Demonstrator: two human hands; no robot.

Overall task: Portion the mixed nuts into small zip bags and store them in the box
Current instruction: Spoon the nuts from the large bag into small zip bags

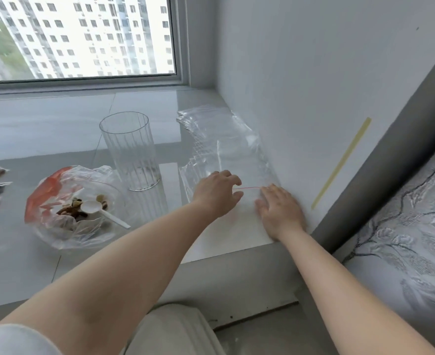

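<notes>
Right of the glass (130, 149), your left hand (215, 192) pinches the red zip edge of an empty zip bag (236, 201), it seems, your right hand (279, 211) presses it flat, while nuts (74, 211) left of the glass remain unportioned.

We see two bare forearms reaching in from the lower edge, with no watch, ring or bracelet on either wrist. The left hand (215, 192) and right hand (279, 210) are both ungloved. At the lower left corner, a pale grey short sleeve (11, 339) covers the left upper arm.
</notes>
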